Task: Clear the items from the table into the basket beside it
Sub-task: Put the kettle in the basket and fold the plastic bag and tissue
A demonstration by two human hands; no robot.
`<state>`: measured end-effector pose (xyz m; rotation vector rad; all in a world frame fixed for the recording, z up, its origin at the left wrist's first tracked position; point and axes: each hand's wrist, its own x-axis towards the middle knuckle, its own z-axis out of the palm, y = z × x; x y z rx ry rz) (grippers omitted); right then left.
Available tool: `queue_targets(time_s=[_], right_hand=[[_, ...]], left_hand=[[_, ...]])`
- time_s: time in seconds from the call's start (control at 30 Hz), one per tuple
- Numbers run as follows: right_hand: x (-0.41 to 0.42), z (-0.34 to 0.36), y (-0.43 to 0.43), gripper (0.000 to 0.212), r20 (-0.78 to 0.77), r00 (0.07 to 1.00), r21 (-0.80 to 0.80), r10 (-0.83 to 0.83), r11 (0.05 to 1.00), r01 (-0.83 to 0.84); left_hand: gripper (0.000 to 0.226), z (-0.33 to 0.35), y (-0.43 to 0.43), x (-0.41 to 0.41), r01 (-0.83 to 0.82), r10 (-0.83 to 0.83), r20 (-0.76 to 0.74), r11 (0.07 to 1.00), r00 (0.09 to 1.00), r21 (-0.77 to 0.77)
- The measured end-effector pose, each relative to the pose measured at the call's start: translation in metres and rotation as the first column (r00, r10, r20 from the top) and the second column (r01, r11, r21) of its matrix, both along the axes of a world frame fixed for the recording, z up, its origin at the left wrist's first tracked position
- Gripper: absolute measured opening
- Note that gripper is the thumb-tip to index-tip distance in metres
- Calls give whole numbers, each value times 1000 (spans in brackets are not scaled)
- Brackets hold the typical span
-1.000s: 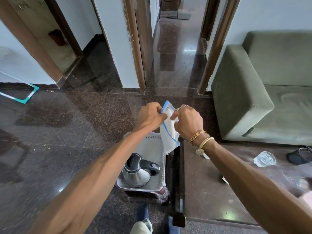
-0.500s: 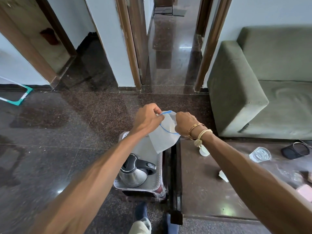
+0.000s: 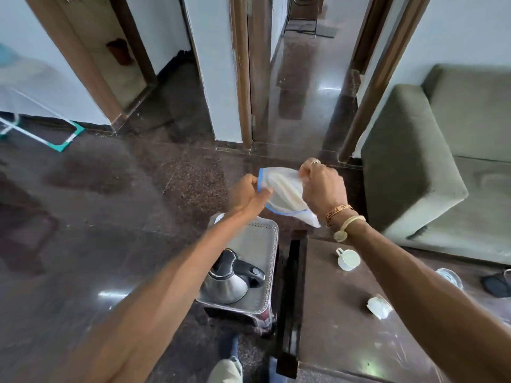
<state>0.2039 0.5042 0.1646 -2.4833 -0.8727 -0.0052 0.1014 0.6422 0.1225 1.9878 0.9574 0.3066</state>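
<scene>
Both hands hold a white cloth with a blue border (image 3: 282, 193) in the air, above and beyond the basket. My left hand (image 3: 247, 195) pinches its left edge, and my right hand (image 3: 323, 186) grips its right side. Below them the silver perforated basket (image 3: 264, 239) sits on the floor beside the table, with a steel kettle (image 3: 229, 281) with a black handle inside. On the dark table (image 3: 345, 327) lie a white cup (image 3: 348, 259) on its side, a small white crumpled item (image 3: 379, 307) and a clear glass (image 3: 449, 276), partly hidden by my right arm.
A green sofa (image 3: 431, 167) stands to the right, behind the table. A dark object (image 3: 496, 284) lies at the table's far right edge. Doorways and a hallway open ahead over a glossy dark floor. A teal-and-white frame (image 3: 41, 134) leans at the left wall.
The hands have pulled apart, spreading the cloth from a hanging bunch into a wider, flatter shape. The cup on the table has come into view from under my right wrist.
</scene>
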Motion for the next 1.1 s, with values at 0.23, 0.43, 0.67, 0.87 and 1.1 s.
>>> queue_targets(time_s=[0.23,0.43,0.67,0.87,1.1], right_hand=[[-2,8,11,38,128,984,-56,127,991,-121],[-1,6,5,40,178,973,-93,146,987,-131],[-1,6,-1,43,267,941,-180,209,970,-165],[-5,6,-3,35,359,907,-215,219,965,-148],[-34,4,7,25,31,960,-92,277,957,-274]], left_hand=[[57,-2,4,-8,55,-37,-80,970,996,235],[36,15,-2,-13,123,-215,115,840,970,528],[22,20,-6,-16,304,-342,-69,702,937,644],[71,23,-11,-6,379,-257,-281,690,925,617],[73,20,-10,-2,471,-435,-197,719,879,511]])
